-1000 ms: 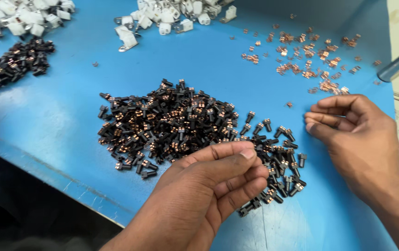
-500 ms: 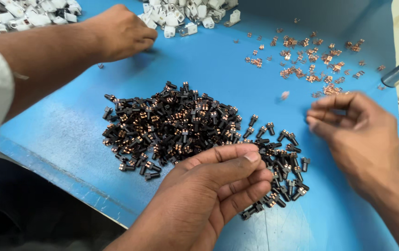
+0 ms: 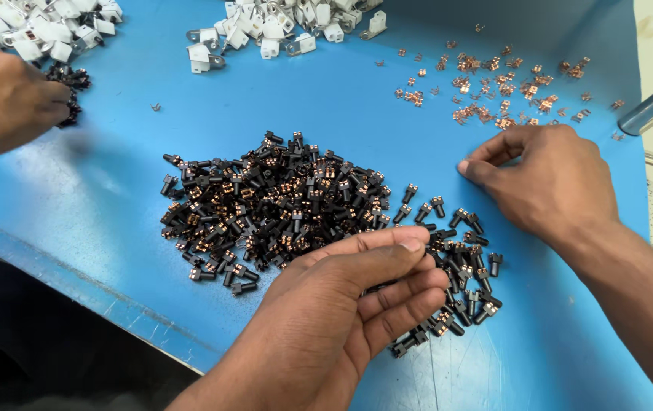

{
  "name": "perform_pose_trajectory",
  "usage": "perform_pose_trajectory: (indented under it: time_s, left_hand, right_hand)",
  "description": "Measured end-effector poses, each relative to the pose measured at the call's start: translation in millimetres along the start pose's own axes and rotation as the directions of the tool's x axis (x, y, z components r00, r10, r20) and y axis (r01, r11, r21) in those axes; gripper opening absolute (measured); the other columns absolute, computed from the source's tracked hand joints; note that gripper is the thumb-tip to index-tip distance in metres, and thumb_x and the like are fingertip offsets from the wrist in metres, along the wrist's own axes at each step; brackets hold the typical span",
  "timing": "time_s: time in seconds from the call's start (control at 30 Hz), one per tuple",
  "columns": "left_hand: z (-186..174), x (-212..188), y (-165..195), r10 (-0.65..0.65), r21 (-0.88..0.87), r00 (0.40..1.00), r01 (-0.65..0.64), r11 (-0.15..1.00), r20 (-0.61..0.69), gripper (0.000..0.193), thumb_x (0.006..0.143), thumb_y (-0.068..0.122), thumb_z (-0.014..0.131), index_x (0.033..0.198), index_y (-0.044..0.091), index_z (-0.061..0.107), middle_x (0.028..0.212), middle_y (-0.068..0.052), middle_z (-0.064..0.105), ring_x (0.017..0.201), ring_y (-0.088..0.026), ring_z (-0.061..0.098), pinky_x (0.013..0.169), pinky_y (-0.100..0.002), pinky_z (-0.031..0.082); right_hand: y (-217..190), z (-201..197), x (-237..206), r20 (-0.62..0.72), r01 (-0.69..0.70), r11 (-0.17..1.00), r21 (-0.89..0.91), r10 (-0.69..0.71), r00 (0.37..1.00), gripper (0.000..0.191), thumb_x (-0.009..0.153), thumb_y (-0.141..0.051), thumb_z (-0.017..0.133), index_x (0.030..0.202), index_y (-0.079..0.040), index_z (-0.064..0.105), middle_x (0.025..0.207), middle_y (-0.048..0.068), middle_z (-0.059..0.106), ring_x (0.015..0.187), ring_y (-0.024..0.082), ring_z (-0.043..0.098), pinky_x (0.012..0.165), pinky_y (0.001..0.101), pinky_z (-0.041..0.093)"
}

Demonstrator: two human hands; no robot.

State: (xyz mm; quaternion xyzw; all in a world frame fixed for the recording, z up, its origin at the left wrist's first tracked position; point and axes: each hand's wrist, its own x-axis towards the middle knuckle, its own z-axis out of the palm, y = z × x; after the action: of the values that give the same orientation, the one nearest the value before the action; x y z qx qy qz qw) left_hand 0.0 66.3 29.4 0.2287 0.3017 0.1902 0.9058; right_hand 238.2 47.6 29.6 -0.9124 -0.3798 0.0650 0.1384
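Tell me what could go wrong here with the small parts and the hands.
1. The left hand rests on the black pile; a sweep could scatter it.
2. The right hand lies close to the copper clips, which could mix with black parts.
3. Another person's hand works at the table's left.

Blue table top (image 3: 90,198) under heaped black-and-copper parts (image 3: 273,202), white parts (image 3: 280,19), scattered copper clips (image 3: 494,84).

Three hands (image 3: 547,183), two black-part heaps (image 3: 280,202), one white-part heap (image 3: 280,19)
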Motion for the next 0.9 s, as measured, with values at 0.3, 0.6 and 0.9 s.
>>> perform_pose_trajectory:
  time_s: [0.3, 0.6, 0.9]
  left_hand:
    - [-1, 4, 0, -0.023, 0.006, 1.0, 0.023, 1.0, 0.011, 0.032, 0.101, 0.017, 0.062, 0.125, -0.004, 0.066, 0.105, -0.012, 0.071, 0.098, -0.02, 0.072, 0.093, -0.033, 0.063]
    - [1, 0, 1, 0.021, 0.015, 0.999, -0.021, 1.0, 0.035, 0.024, 0.101, 0.012, 0.065, 0.12, -0.003, 0.066, 0.106, -0.014, 0.073, 0.099, -0.021, 0.074, 0.094, -0.032, 0.064]
    - [9, 2, -1, -0.056, 0.028, 0.998, 0.056, 0.998, 0.01, 0.026, 0.099, 0.016, 0.069, 0.119, -0.001, 0.068, 0.103, -0.012, 0.074, 0.096, -0.019, 0.074, 0.091, -0.031, 0.064]
  right_hand:
    - [40, 3, -30, -0.111, 0.082, 0.877, 0.474, -0.033, 0.993, 0.033, 0.087, -0.022, 0.079, 0.113, -0.004, 0.074, 0.102, 0.008, 0.079, 0.092, 0.014, 0.074, 0.083, 0.0306, 0.057]
    - [3, -10, -14, 0.033, -0.093, 0.979, 0.184, 0.088, 0.996, 0.018, 0.094, -0.027, 0.078, 0.108, -0.015, 0.083, 0.085, 0.009, 0.079, 0.073, 0.018, 0.072, 0.07, 0.035, 0.056]
    - [4, -19, -42, 0.043, -0.144, 0.924, 0.354, 0.137, 0.99, 0.019, 0.091, -0.023, 0.079, 0.107, -0.014, 0.084, 0.091, 0.006, 0.082, 0.08, 0.016, 0.069, 0.077, 0.03, 0.054]
